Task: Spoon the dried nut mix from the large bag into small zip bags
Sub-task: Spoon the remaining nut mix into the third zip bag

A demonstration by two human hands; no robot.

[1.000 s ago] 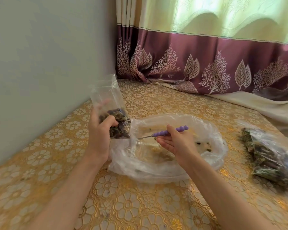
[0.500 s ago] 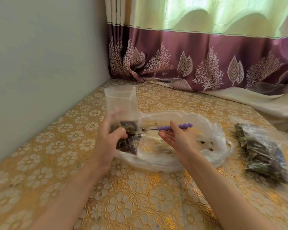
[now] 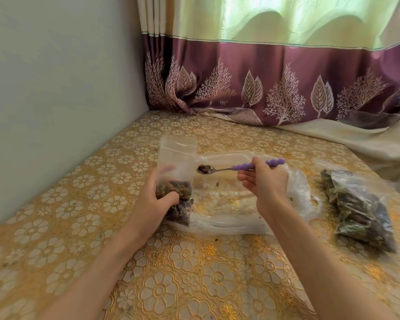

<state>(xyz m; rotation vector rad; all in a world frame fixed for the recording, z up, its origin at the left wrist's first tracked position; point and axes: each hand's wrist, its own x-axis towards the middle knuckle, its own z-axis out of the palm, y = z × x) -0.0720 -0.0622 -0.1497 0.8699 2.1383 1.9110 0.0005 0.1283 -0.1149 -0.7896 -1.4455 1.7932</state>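
Holding limp, light small zip bag (image 3: 176, 168) low at its filled part, left hand (image 3: 156, 205) fingers curled round; right hand (image 3: 264, 181) pinches spoon (image 3: 238, 167) handle.

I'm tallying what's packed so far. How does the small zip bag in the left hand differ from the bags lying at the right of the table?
The small zip bag stands upright, gripped by the left hand; the bags at the right lie flat, untouched. The held bag is filled only in its lower part, its top clear; those at the right look full. All are clear plastic holding dark mix.
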